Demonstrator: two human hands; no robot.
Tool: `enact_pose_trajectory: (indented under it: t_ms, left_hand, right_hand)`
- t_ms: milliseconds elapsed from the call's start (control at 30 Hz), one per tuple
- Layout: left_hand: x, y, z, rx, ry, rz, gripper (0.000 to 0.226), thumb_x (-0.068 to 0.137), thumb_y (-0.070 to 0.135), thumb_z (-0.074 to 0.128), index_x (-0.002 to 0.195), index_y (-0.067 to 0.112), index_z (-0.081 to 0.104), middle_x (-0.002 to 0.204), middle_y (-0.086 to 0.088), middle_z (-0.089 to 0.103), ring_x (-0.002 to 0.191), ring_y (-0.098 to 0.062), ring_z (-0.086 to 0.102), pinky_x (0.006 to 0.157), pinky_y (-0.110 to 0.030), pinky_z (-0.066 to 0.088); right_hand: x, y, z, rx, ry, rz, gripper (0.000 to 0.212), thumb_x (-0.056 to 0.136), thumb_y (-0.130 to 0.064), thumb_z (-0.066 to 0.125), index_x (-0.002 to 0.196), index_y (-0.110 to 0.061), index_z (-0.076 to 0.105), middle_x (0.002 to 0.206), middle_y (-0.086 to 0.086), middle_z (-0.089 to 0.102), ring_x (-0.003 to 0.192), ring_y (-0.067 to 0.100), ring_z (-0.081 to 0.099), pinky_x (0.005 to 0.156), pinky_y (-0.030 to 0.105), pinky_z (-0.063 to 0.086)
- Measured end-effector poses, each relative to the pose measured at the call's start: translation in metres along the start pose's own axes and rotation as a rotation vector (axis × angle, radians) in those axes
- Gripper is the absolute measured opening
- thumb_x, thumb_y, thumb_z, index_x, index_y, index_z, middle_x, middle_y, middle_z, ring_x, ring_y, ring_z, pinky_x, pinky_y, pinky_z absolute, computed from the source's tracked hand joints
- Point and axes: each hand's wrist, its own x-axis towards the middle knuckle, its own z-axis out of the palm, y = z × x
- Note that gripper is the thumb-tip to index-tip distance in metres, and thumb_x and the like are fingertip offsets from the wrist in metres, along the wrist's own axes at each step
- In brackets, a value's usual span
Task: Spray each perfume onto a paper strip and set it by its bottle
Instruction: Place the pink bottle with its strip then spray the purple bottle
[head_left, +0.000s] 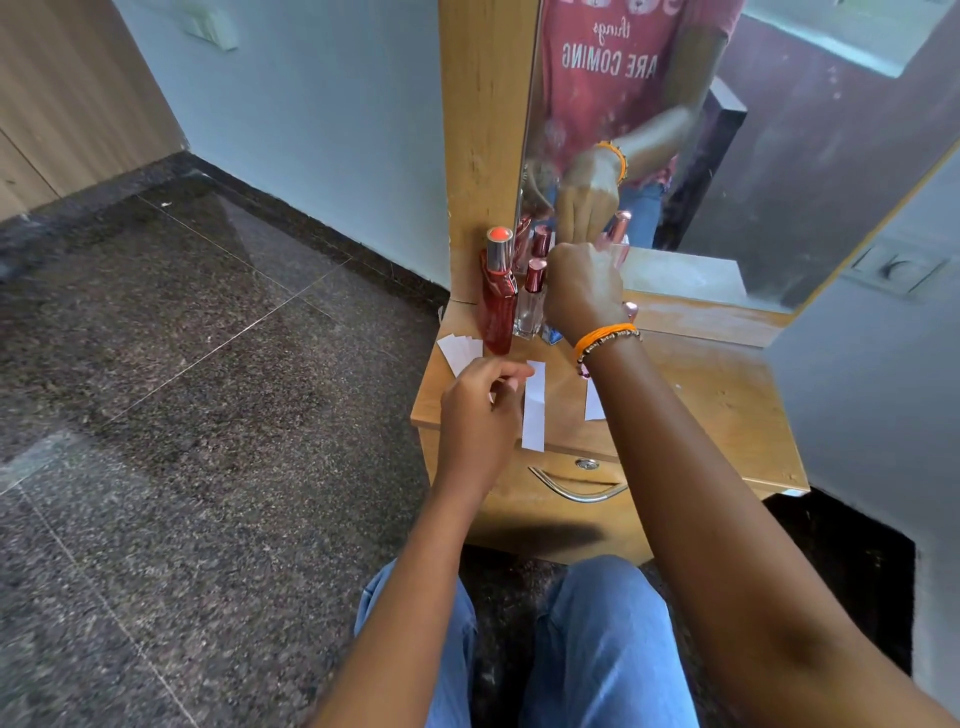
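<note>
My left hand (480, 410) sits near and low, fingers curled, thumb and fingertips pinched together. My right hand (582, 296) reaches farther out, fist closed, knuckles up, orange bracelet on that wrist.

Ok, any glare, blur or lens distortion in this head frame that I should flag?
Head view: wide-angle bending curves the mirror frame and the floor lines near the edges; the mirror glass looks hazy and smudged, softening the reflection; the right hand hides the bottle it reaches among; the left hand with its strip is fairly sharp; soft daylight, with a faint shadow under the drawer.
</note>
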Motion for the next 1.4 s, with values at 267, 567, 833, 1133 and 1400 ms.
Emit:
enact_pose_trajectory:
  t_ms: [267, 567, 833, 1133, 1400]
  left_hand:
    - [-0.002, 0.010, -0.004, -0.085, -0.009, -0.012, 0.028, 0.083, 0.017, 0.065, 0.109, 0.026, 0.060, 0.104, 0.010, 0.060, 0.094, 0.003, 0.055, 0.072, -0.003, 0.041]
    - [-0.021, 0.017, 0.001, -0.024, -0.214, 0.043, 0.003, 0.090, 0.019, 0.058, 0.087, 0.021, 0.056, 0.080, 0.012, 0.053, 0.076, -0.003, 0.050, 0.069, -0.015, 0.038]
    - [-0.041, 0.022, 0.009, -0.218, -0.284, -0.008, 0.026, 0.094, 0.034, 0.036, 0.108, 0.019, 0.052, 0.071, 0.022, 0.051, 0.070, 0.001, 0.047, 0.072, -0.030, 0.044]
    - [-0.042, 0.029, 0.005, -0.645, -0.424, -0.143, 0.026, 0.094, 0.027, 0.038, 0.082, 0.028, 0.061, 0.073, 0.014, 0.052, 0.054, -0.004, 0.037, 0.049, -0.017, 0.030]
    - [-0.048, 0.022, 0.000, -0.969, -0.751, -0.441, 0.031, 0.093, 0.037, 0.037, 0.080, 0.016, 0.057, 0.053, 0.008, 0.041, 0.043, -0.003, 0.033, 0.044, -0.016, 0.029]
  right_hand:
    - [-0.030, 0.018, -0.030, 0.161, 0.065, -0.044, 0.016, 0.072, 0.000, 0.073, 0.087, -0.004, 0.067, 0.092, 0.014, 0.068, 0.086, 0.029, 0.061, 0.067, 0.031, 0.046]
    - [-0.089, 0.043, -0.017, 0.599, -0.175, -0.013, 0.016, 0.070, -0.008, 0.080, 0.072, -0.013, 0.065, 0.081, 0.016, 0.070, 0.077, 0.029, 0.065, 0.074, 0.038, 0.052]
    - [-0.118, 0.056, -0.004, 1.103, -0.136, 0.042, 0.006, 0.081, -0.009, 0.071, 0.083, -0.003, 0.070, 0.072, 0.002, 0.068, 0.064, 0.003, 0.060, 0.066, 0.018, 0.050]
    - [-0.125, 0.062, -0.006, 1.255, -0.197, -0.094, 0.007, 0.087, -0.002, 0.060, 0.083, -0.002, 0.066, 0.070, 0.017, 0.057, 0.065, 0.018, 0.056, 0.069, 0.018, 0.048]
    - [-0.133, 0.075, 0.013, 1.447, -0.282, -0.085, 0.013, 0.082, -0.014, 0.058, 0.087, -0.005, 0.065, 0.068, 0.007, 0.060, 0.060, 0.008, 0.055, 0.068, 0.019, 0.048]
